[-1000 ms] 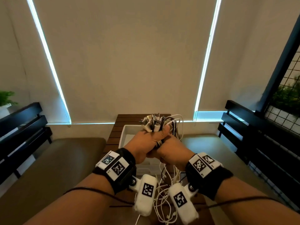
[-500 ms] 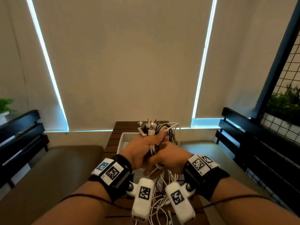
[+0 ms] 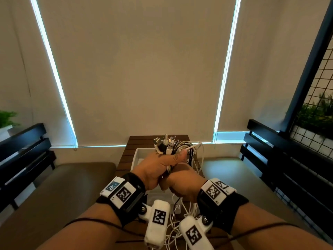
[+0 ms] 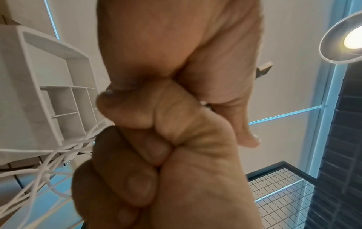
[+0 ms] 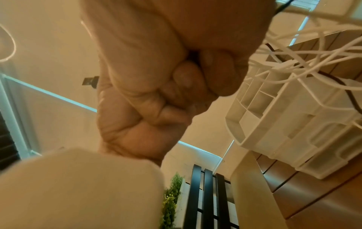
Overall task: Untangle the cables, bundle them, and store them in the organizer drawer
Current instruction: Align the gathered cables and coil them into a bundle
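A bundle of white and black cables stands upright between both hands, its plugs fanned out on top. My left hand grips it just under the plugs, thumb across the front. Directly below, my right hand grips the same bundle, and loose white cable lengths hang from it to the table. The white organizer drawer lies open behind and under the hands. In the left wrist view the left hand sits against the right fist, beside the divided drawer. The right wrist view shows the right hand, left fist and drawer.
The drawer rests on a narrow slatted wooden table. Cushioned benches with black slatted backs flank it, left and right. A wire grid panel with plants stands at the right, a potted plant at the far left.
Both hands keep their grip on the bundle. They have sunk lower in the view and the right hand sits a little further beneath the left.
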Action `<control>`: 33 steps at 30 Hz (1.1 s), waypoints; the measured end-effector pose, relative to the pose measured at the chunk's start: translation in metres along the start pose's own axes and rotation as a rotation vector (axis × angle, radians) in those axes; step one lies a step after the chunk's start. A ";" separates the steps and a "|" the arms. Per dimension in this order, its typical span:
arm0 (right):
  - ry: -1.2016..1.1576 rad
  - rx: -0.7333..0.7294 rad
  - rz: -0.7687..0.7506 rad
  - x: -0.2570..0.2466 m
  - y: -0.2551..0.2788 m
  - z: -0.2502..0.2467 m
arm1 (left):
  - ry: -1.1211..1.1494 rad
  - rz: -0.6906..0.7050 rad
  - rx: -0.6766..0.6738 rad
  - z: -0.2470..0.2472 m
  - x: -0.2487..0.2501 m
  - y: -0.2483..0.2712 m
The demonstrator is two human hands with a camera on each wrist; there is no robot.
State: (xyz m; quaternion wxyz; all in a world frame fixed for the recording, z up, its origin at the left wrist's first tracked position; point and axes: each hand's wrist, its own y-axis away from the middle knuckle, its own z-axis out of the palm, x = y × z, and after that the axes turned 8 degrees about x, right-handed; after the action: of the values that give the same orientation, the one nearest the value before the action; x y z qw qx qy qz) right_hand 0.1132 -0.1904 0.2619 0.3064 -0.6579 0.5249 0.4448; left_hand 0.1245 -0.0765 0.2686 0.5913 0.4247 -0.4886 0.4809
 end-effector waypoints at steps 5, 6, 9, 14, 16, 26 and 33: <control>0.227 0.030 -0.104 0.002 -0.003 0.003 | 0.033 -0.076 0.049 0.003 -0.002 0.000; 0.163 -0.016 -0.073 0.003 -0.002 0.001 | 0.043 -0.066 0.042 0.002 -0.001 -0.001; 0.025 -0.163 0.025 0.002 -0.004 -0.007 | 0.084 -0.029 0.025 -0.003 0.001 -0.003; 0.444 -0.166 -0.086 -0.021 0.002 -0.028 | 0.118 0.004 0.051 -0.014 0.004 -0.011; 0.468 -0.141 -0.166 -0.026 0.006 -0.040 | 0.147 -0.019 0.051 -0.023 0.004 -0.012; 0.405 0.066 -0.426 -0.046 -0.008 -0.071 | -0.042 0.027 -0.054 -0.026 0.011 0.001; 0.134 -0.207 -0.390 -0.029 -0.014 -0.073 | -0.109 0.081 -0.112 -0.031 0.018 0.008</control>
State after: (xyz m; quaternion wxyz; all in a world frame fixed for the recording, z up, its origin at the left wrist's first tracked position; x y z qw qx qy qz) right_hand 0.1439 -0.2379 0.3173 0.2819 -0.8029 0.3585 0.3839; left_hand 0.1232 -0.0426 0.2816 0.5668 0.3962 -0.5629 0.4526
